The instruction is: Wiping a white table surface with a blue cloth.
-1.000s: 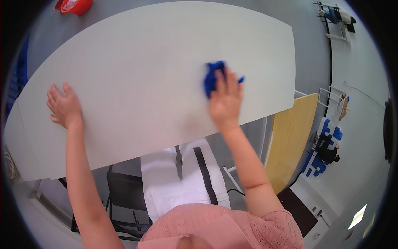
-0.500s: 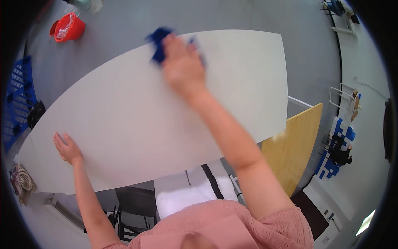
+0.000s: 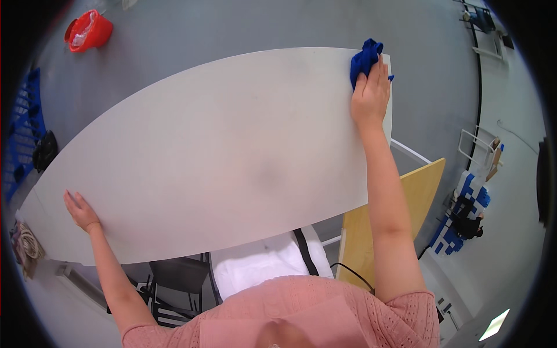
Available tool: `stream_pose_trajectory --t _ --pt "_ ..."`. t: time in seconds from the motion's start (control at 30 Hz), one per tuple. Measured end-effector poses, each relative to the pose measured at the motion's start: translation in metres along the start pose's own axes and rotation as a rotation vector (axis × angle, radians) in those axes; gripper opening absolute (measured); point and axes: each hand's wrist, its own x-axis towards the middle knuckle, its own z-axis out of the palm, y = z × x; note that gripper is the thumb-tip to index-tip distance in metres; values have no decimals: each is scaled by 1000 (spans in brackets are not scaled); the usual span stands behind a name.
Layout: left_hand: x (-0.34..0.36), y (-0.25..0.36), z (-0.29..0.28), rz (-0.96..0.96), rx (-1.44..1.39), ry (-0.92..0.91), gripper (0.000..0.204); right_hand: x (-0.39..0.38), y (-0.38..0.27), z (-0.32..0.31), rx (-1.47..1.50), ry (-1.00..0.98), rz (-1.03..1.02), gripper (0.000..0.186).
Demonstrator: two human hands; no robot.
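A wide white tabletop (image 3: 220, 156) stretches in front of me. At its far right corner my right hand (image 3: 371, 95) presses a crumpled dark blue cloth (image 3: 365, 61) against the surface, fingers over it and arm stretched out. Part of the cloth sticks out past the far edge, and a small tip of it shows right of my fingers. My left hand (image 3: 82, 210) rests on the tabletop near its left end, palm down, fingers spread, holding nothing.
A light wooden panel (image 3: 400, 223) stands by the table's right end. White fabric (image 3: 258, 261) and a dark chair (image 3: 180, 274) are at the near edge. A red bin (image 3: 90, 32) sits on the floor at far left, above blue crates (image 3: 26, 133). Coiled rope (image 3: 29, 242) lies left.
My right hand has swept the blue cloth from the middle of the far edge to the far right corner. My left hand has stayed flat near the left end.
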Motion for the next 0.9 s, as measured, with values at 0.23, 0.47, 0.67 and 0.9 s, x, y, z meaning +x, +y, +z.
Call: stream_pose_trajectory --t 0.23,0.47,0.67,0.9 --pt "1 -1 -8 -23 -26 -3 51 -81 -125 -20 247 -206 -129 59" --pt "1 -2 -10 -38 -26 0 52 -153 -131 -63 159 -233 -175 51" --pt "-2 -4 -10 -31 -11 5 53 -120 -102 -71 36 -134 -153 42" --pt "-2 -4 -8 -29 -24 17 54 -127 -107 -52 -189 -27 -191 38"
